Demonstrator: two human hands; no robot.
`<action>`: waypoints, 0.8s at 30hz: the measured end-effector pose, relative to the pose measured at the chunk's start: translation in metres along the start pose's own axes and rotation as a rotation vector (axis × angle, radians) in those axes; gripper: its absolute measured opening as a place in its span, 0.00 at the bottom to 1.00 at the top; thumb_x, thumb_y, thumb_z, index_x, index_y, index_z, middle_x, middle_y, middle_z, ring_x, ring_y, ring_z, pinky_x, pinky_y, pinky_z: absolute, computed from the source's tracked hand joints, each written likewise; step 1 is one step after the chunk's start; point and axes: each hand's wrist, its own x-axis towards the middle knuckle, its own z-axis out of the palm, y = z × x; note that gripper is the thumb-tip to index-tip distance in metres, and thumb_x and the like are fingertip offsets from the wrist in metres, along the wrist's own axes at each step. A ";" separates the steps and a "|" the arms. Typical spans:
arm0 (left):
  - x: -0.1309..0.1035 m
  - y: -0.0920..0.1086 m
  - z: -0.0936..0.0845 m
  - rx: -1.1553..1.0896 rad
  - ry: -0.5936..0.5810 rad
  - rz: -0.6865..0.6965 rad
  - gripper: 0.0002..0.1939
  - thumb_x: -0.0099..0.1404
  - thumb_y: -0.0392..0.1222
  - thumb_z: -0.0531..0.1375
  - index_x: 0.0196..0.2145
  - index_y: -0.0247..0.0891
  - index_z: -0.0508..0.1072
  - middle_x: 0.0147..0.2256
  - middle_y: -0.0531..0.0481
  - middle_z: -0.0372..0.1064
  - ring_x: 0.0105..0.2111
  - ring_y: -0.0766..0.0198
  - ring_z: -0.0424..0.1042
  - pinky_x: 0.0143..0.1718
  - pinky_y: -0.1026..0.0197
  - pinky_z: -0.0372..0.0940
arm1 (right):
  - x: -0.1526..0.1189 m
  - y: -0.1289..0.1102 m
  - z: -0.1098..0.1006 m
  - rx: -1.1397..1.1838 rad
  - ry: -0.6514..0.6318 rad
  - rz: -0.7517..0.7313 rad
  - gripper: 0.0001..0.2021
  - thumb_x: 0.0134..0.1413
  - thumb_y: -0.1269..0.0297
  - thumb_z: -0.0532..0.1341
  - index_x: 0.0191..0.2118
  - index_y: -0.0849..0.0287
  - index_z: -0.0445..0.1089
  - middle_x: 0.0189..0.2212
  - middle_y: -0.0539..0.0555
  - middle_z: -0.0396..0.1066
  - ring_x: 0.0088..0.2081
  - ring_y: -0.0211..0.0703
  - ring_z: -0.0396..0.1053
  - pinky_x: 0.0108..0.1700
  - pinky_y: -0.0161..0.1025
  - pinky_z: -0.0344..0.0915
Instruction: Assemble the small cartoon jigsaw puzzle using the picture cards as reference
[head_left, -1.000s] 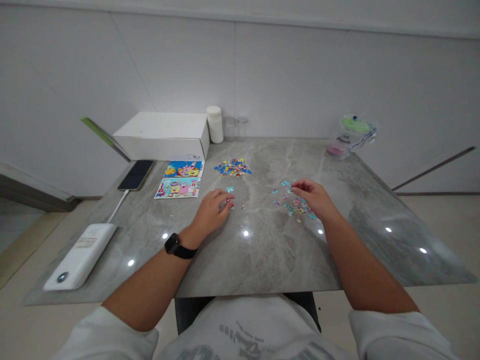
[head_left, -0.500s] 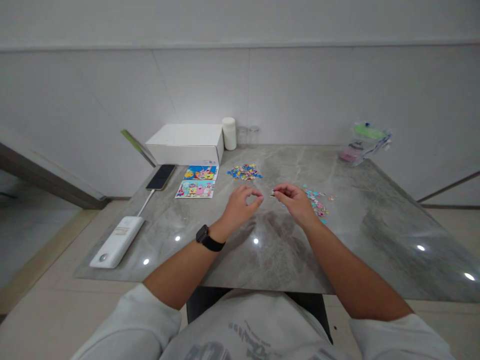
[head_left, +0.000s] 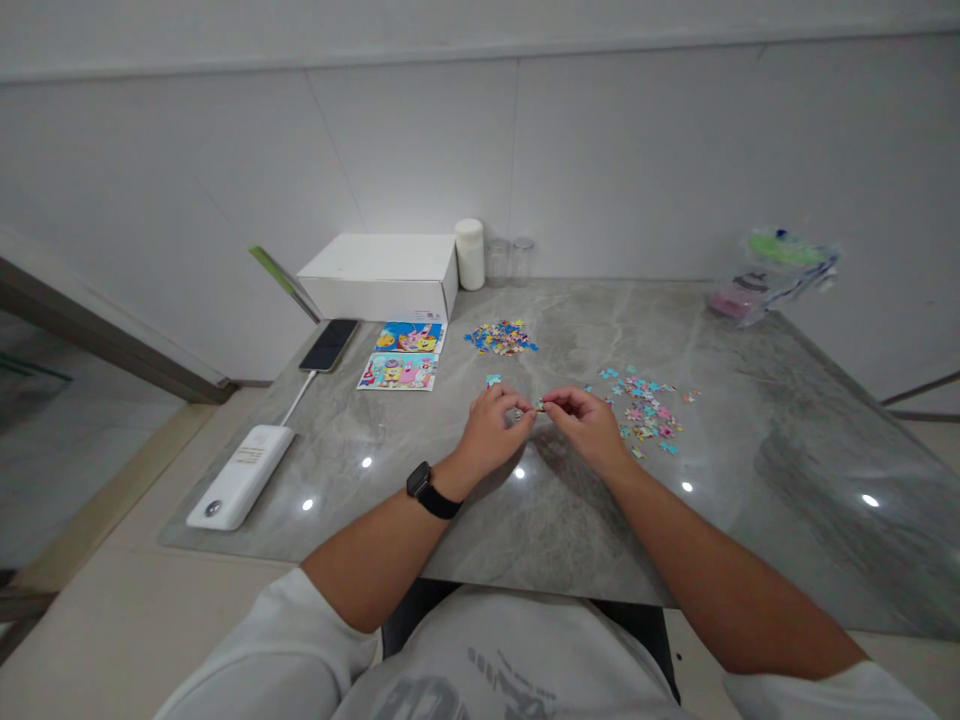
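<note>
My left hand, with a black watch on its wrist, is closed in a pinch on a small puzzle piece. Facing it, my right hand pinches the same small piece or one touching it; which cannot be told. Just beyond my left fingers lies a light blue puzzle piece. Loose pink and turquoise pieces are spread right of my right hand. Farther back is a pile of blue and yellow pieces. Two colourful picture cards lie to the left.
A white box, a white canister and two clear glasses stand along the wall. A phone is cabled to a white power bank at the left. A plastic bag sits at the back right.
My hands have come together, and my left fingers have closed at the piece held by my right hand. The light blue piece beyond my left hand has come into view. The camera view has shifted slightly.
</note>
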 end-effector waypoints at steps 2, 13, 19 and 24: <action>0.000 0.000 0.000 -0.002 -0.006 0.006 0.03 0.70 0.41 0.64 0.37 0.43 0.79 0.40 0.49 0.72 0.46 0.58 0.73 0.52 0.52 0.69 | -0.001 0.002 0.000 -0.015 -0.019 -0.008 0.12 0.56 0.53 0.67 0.38 0.56 0.79 0.31 0.52 0.78 0.31 0.43 0.71 0.37 0.40 0.66; 0.003 -0.003 -0.004 -0.076 0.000 -0.021 0.04 0.69 0.37 0.64 0.34 0.40 0.77 0.41 0.49 0.71 0.46 0.60 0.73 0.54 0.55 0.69 | -0.007 -0.004 -0.009 -0.371 -0.059 -0.462 0.15 0.65 0.59 0.63 0.55 0.52 0.74 0.50 0.59 0.75 0.47 0.51 0.72 0.52 0.49 0.71; 0.003 -0.006 -0.002 -0.083 -0.049 -0.008 0.04 0.69 0.38 0.64 0.34 0.40 0.77 0.42 0.48 0.71 0.46 0.60 0.73 0.55 0.54 0.69 | -0.007 -0.002 -0.006 -0.471 -0.083 -0.523 0.10 0.68 0.63 0.60 0.50 0.51 0.75 0.46 0.58 0.77 0.49 0.52 0.73 0.55 0.51 0.70; 0.008 -0.013 -0.015 0.122 -0.067 0.006 0.06 0.73 0.40 0.61 0.44 0.43 0.79 0.46 0.46 0.73 0.51 0.55 0.72 0.57 0.49 0.67 | 0.001 0.006 -0.012 -0.521 -0.048 -0.459 0.09 0.66 0.63 0.62 0.48 0.52 0.77 0.44 0.58 0.78 0.46 0.52 0.73 0.54 0.50 0.68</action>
